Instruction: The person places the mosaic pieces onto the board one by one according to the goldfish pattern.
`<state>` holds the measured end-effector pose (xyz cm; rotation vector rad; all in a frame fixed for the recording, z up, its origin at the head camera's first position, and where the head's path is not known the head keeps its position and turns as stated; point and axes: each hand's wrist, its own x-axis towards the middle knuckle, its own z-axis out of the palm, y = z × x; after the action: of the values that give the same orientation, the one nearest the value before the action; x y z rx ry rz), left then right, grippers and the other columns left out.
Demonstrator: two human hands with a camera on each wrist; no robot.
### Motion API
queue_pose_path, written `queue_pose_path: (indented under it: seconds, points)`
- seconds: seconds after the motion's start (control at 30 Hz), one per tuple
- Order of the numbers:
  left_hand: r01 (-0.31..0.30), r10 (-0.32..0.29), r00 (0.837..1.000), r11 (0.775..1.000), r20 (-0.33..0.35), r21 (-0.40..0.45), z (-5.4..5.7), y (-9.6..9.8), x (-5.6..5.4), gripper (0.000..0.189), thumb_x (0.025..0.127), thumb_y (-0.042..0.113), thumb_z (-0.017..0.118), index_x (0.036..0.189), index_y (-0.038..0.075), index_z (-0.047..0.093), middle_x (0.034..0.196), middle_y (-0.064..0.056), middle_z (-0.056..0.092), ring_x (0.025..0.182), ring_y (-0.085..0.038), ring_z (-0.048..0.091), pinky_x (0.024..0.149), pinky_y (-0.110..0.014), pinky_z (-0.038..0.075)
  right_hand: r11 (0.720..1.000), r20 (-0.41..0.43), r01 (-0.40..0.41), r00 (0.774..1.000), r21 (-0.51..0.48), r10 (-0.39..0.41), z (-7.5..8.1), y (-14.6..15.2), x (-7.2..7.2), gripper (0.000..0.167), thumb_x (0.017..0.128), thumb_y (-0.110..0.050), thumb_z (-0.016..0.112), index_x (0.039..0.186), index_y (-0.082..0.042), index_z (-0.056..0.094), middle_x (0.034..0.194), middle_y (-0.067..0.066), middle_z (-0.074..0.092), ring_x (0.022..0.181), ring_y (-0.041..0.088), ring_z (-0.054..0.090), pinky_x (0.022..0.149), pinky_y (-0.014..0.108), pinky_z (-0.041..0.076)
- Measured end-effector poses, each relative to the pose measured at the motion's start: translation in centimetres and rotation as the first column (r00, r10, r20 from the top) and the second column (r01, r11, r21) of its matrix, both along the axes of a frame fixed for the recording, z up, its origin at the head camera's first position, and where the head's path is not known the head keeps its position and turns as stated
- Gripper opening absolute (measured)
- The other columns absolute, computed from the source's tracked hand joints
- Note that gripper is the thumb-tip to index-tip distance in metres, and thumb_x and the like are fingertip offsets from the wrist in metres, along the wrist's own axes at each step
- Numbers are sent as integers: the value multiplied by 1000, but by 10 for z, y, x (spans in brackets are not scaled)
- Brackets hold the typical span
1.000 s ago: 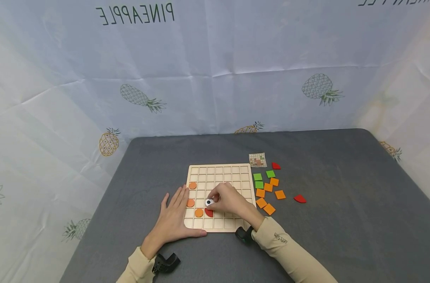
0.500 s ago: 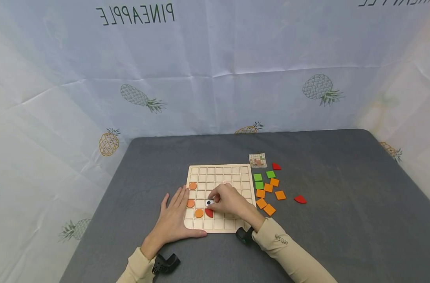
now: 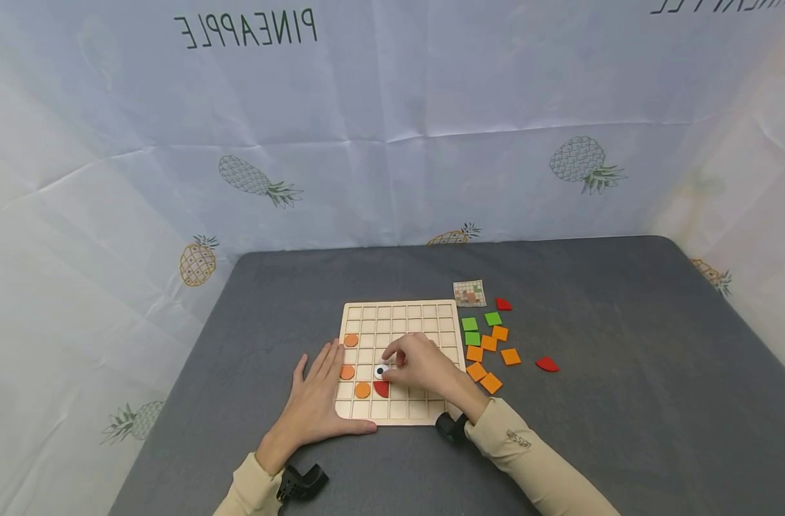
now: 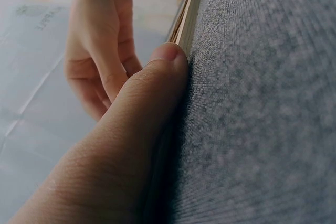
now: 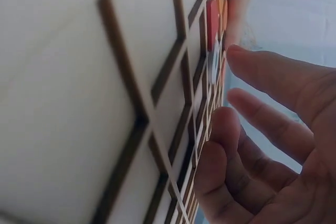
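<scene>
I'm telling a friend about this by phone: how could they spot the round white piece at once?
On the dark grey table, find the pale gridded board. Toward its near left corner lies a red piece; the round white piece is just beyond it, beside the right hand. It alone is white with a black centre; the orange discs nearby are plain.

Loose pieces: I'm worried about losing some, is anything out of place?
One red piece looks strayed: it lies off to the right, apart from the clustered orange squares and green squares. Nothing else stands out.
</scene>
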<state>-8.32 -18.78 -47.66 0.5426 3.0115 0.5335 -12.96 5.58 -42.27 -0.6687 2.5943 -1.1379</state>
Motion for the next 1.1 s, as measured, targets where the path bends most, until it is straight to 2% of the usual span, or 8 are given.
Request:
queue_pose_path:
  seconds: [0.4,0.63,0.9,1.1]
  points:
    - [-10,10,1000,1000,6,-8,-1,0,0,147,67,86,79,170,-5,24,180,-23,25,167,-44,28,126,-77,18,1000,-50,25,998,17,-24,6,19,1,23,91,-11,86,110,0,83,73,2,64,60,9,46,57,19,36]
    - [-15,15,1000,1000,14,-8,0,1,-1,147,67,85,79,170,-4,24,180,-22,25,167,-43,27,127,-77,17,999,-78,26,997,28,-24,8,44,2,24,92,-12,85,113,1,82,77,4,65,61,7,48,57,20,39]
    - [-11,11,1000,1000,8,-6,0,1,-1,147,67,85,79,170,-4,24,180,-22,25,167,-43,27,127,-77,17,996,-73,82,994,29,-80,11,77,0,26,93,-11,84,115,4,80,79,5,66,59,9,50,55,22,42]
    - [-5,5,1000,1000,-1,-2,-1,0,0,148,68,87,78,171,-4,23,180,-22,25,167,-43,28,127,-77,17,992,-66,117,991,45,-114,11,98,0,26,94,-10,83,114,5,80,74,4,62,53,7,41,52,21,34]
